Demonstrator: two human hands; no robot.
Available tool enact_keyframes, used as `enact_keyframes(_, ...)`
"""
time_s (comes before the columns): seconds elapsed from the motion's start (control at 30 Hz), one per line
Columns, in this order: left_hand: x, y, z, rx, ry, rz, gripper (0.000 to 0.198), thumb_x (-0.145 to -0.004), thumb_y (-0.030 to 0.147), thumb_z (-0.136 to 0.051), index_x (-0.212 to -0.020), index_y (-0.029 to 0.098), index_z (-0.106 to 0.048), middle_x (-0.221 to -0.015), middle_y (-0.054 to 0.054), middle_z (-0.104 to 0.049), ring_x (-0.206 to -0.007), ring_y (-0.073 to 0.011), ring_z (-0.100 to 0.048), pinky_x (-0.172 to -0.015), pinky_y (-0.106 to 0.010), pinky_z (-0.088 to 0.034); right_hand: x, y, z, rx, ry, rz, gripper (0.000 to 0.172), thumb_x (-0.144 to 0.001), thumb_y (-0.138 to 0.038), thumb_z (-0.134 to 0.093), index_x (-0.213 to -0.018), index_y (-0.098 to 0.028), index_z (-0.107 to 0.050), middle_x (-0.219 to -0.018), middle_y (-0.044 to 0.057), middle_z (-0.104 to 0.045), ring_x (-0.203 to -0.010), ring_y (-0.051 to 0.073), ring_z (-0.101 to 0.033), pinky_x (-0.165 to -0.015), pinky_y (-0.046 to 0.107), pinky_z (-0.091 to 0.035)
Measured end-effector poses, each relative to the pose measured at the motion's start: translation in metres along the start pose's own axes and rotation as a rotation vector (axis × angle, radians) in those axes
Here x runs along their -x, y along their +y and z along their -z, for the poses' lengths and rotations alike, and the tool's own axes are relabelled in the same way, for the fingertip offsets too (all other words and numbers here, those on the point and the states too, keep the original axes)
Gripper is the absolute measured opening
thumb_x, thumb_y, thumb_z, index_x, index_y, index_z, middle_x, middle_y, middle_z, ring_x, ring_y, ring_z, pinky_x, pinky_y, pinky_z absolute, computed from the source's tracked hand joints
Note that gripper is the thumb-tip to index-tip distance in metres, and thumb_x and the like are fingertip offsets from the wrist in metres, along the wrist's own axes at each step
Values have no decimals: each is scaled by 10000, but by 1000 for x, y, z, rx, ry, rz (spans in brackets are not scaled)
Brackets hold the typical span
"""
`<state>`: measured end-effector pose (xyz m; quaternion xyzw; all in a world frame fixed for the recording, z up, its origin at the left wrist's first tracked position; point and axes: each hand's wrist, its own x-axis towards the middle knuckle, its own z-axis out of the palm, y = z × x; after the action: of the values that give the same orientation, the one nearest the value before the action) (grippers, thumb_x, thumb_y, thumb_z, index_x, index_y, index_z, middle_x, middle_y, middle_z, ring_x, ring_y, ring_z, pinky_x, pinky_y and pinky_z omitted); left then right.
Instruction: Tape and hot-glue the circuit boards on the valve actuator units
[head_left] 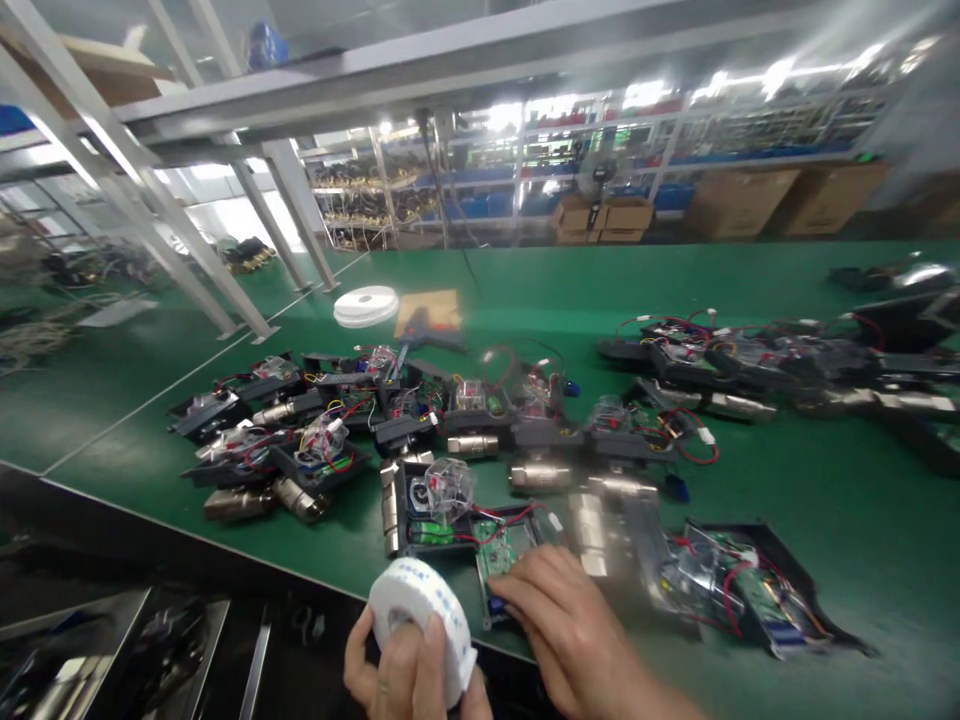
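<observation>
Left hand point(409, 668) grips a white tape roll point(424, 625) at the green tabletop's point(862, 520) near edge, fingers curled round it (kept handy); right hand point(574, 630), fingers pressed together, steadies a circuit board point(502, 548).

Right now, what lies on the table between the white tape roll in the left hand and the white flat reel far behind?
In the head view, between the tape roll and the reel lie black assemblies with red wires, circuit boards and metal cylinders.

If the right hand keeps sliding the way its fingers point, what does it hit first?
The right hand points left across the near table edge, so it would probably meet the white roll of foam tape held in the left hand; depth is unclear.
</observation>
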<state>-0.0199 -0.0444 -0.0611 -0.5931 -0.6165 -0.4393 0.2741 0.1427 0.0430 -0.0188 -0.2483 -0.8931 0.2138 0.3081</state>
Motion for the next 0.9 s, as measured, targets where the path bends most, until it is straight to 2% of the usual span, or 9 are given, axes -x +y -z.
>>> enact_keyframes(0.13,0,-9,-2,-72,25,-40,300,-855,302,-584,-1078,102,-600,-846,-103,-599,-804,-251,-614,-924,-607,-477,4,0,0,11,-42,-10,315,-932,-62,-489,-1226,-157,-548,-1002,102,-595,-907,241,-502,-805,404,-471)
enact_keyframes(0.23,1,-16,-6,-68,56,-85,245,-835,202,-614,-1054,92,-600,-864,-91,-595,-793,-221,-612,-949,-595,-476,6,2,-3,39,-22,8,324,-923,-54,-510,-1237,-122,-553,-1049,124,-568,-971,250,-487,-828,398,-478)
enact_keyframes(0.47,1,-18,-9,-29,95,-66,351,-848,202,-626,-1180,95,-586,-884,-85,-592,-806,-222,-603,-926,-614,-486,4,3,-7,142,62,79,271,-910,-29,-506,-1145,-100,-621,-961,103,-636,-946,259,-484,-800,424,-444)
enact_keyframes(0.6,-1,-16,-4,-12,40,-14,509,-852,160,-619,-1345,135,-495,-913,-85,-588,-838,-233,-598,-915,-639,-489,5,2,-5,197,52,79,283,-908,-41,-518,-1162,-99,-628,-996,108,-661,-994,280,-469,-822,444,-442)
enact_keyframes(0.73,-7,-14,-1,-28,47,-62,651,-841,124,-612,-1456,126,-398,-908,-94,-577,-843,-243,-583,-906,-647,-492,7,1,-5,276,101,78,290,-917,-56,-506,-1170,-101,-640,-1028,134,-647,-1015,293,-465,-831,456,-444)
enact_keyframes(0.83,-10,-16,0,-18,29,1,704,-827,103,-614,-1485,167,-374,-924,-101,-583,-853,-251,-583,-903,-653,-494,6,-1,-5,305,110,100,304,-934,-53,-457,-1179,-93,-632,-926,118,-644,-897,255,-483,-751,407,-443)
enact_keyframes(0.9,-8,-20,1,-33,63,-12,710,-821,105,-627,-1484,173,-383,-904,-100,-583,-837,-258,-586,-872,-640,-511,5,-2,-4,289,82,110,311,-937,-50,-432,-1185,-83,-618,-862,102,-634,-831,235,-484,-713,384,-434)
